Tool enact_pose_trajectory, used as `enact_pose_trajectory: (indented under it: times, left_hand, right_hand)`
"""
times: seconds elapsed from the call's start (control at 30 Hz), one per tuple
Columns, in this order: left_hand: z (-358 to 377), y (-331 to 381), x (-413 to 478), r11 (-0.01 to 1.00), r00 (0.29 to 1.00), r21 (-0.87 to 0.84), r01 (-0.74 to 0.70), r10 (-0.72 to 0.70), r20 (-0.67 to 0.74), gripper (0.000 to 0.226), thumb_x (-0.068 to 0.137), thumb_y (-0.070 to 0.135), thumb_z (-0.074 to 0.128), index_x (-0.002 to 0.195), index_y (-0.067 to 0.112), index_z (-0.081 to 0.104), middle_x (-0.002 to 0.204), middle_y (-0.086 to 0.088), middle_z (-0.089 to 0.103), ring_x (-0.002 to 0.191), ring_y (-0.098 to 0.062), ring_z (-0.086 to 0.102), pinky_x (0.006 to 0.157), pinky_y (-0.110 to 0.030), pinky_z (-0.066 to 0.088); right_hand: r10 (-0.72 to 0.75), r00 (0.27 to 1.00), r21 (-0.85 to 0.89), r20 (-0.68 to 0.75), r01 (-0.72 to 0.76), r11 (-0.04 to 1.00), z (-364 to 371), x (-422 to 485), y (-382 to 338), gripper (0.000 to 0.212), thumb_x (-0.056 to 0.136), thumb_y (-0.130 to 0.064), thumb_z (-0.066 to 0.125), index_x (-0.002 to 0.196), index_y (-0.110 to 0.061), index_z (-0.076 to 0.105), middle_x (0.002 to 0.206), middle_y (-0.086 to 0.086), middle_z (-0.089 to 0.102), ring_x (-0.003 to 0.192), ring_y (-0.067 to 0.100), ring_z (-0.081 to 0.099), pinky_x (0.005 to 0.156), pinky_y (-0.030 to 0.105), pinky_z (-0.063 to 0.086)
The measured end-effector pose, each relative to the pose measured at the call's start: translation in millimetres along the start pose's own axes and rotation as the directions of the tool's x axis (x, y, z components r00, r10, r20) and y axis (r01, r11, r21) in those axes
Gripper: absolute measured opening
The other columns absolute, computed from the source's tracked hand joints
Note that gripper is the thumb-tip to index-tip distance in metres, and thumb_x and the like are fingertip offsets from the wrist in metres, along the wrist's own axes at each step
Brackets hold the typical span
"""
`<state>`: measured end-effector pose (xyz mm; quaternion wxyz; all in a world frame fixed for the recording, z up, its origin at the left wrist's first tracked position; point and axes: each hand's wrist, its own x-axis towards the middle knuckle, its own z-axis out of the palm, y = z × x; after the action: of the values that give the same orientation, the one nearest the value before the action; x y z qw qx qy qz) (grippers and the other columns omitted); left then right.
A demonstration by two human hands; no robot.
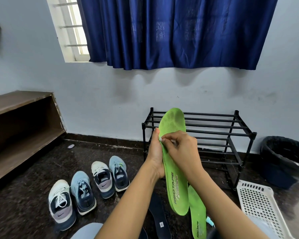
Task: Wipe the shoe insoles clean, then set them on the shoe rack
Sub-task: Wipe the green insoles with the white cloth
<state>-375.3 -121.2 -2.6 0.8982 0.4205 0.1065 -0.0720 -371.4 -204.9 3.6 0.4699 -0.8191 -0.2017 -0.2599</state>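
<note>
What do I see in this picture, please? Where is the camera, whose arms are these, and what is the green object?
There is no machine here. A person wears one camera on the head, and it looks down at their own two bare hands. The left hand holds a green insole upright from behind. The right hand pinches its edge; I cannot tell whether it also holds a cloth. On the dark floor lie a second green insole, a dark insole and four shoes. The black shoe rack stands behind.

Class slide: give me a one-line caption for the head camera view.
The left hand holds a green insole upright, the right hand pinching its edge, before a black shoe rack.
</note>
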Motion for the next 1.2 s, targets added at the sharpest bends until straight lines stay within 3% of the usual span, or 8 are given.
enact_pose_trajectory:
  times: [0.1,0.3,0.4,0.63,0.73,0.83,1.0,1.2]
  left_hand:
    - [0.7,0.2,-2.6,0.999,0.999,0.012,0.031,-0.031,0.006,0.074,0.094,0.064,0.032,0.061,0.011,0.069,0.063,-0.008,0.065,0.058,-0.020,0.065,0.058,-0.024,0.051]
    - [9.1,-7.0,-9.7,0.995,0.995,0.073,0.063,-0.068,0.074,0.062,0.098,0.059,0.027,0.093,0.012,0.067,0.073,-0.008,0.071,0.065,-0.019,0.070,0.061,-0.023,0.053]
    - [9.9,-7.8,-9.9,0.993,0.995,0.099,0.058,-0.066,0.075,0.063,0.098,0.060,0.027,0.092,0.013,0.068,0.072,-0.008,0.071,0.063,-0.019,0.070,0.059,-0.022,0.054]
    - [-1.0,1.6,-3.3,0.997,0.999,0.062,0.039,-0.040,0.009,0.079,0.094,0.067,0.030,0.058,0.010,0.071,0.061,-0.011,0.067,0.054,-0.022,0.067,0.053,-0.024,0.053]
    - [2.7,-0.2,-4.8,0.996,0.998,0.070,0.053,-0.055,0.027,0.075,0.094,0.067,0.027,0.073,0.012,0.073,0.068,-0.011,0.069,0.061,-0.022,0.068,0.059,-0.025,0.054]
    - [9.8,-7.7,-8.0,0.993,0.996,0.086,0.076,-0.079,0.040,0.072,0.095,0.066,0.022,0.090,0.015,0.073,0.076,-0.010,0.072,0.068,-0.020,0.070,0.066,-0.026,0.053]
    - [6.4,-6.9,-3.0,0.995,0.997,0.067,0.071,-0.073,0.037,0.082,0.095,0.068,0.023,0.058,0.014,0.074,0.063,-0.009,0.068,0.056,-0.020,0.068,0.055,-0.023,0.053]
    - [0.0,0.7,-2.0,0.996,0.999,0.074,0.044,-0.043,-0.015,0.080,0.092,0.070,0.029,0.058,0.011,0.071,0.062,-0.011,0.066,0.056,-0.022,0.067,0.057,-0.026,0.052]
  right_hand:
    - [0.010,1.000,0.009,0.003,-0.010,1.000,-1.9,1.8,-0.1,0.006,0.077,-0.009,0.073,0.080,-0.014,0.076,0.079,0.002,0.068,0.065,0.000,0.054,0.067,-0.001,0.035]
    - [0.115,0.983,0.024,-0.141,-0.113,0.993,-4.1,14.7,8.7,0.006,0.082,-0.015,0.070,0.083,-0.016,0.075,0.084,0.003,0.070,0.074,0.013,0.061,0.068,0.003,0.034]
    - [0.120,0.980,0.013,-0.161,-0.119,0.993,-2.8,14.2,8.7,0.006,0.082,-0.015,0.070,0.083,-0.017,0.075,0.084,0.003,0.069,0.075,0.015,0.061,0.067,0.012,0.034]
    - [0.059,0.998,-0.007,0.023,-0.059,0.998,-0.3,0.3,2.2,0.004,0.079,-0.016,0.073,0.081,-0.017,0.076,0.074,-0.006,0.064,0.065,-0.005,0.052,0.065,0.000,0.034]
    - [0.045,0.999,-0.025,-0.022,-0.045,0.999,-4.1,7.4,2.7,0.004,0.080,-0.016,0.073,0.081,-0.015,0.075,0.078,-0.001,0.068,0.067,0.005,0.059,0.067,0.005,0.039]
    - [0.102,0.986,-0.022,-0.134,-0.106,0.994,-9.9,20.2,8.8,0.006,0.081,-0.019,0.071,0.083,-0.015,0.075,0.084,0.004,0.071,0.076,0.017,0.064,0.076,0.022,0.045]
    - [0.075,0.996,0.021,-0.054,-0.074,0.997,-6.1,6.7,4.9,0.005,0.079,-0.014,0.073,0.082,-0.017,0.076,0.081,0.000,0.069,0.069,0.004,0.058,0.068,0.001,0.036]
    - [0.036,0.999,0.050,0.021,-0.037,0.998,-1.4,-1.3,1.8,0.005,0.078,-0.013,0.074,0.081,-0.017,0.076,0.079,-0.001,0.068,0.068,-0.002,0.056,0.067,0.000,0.035]
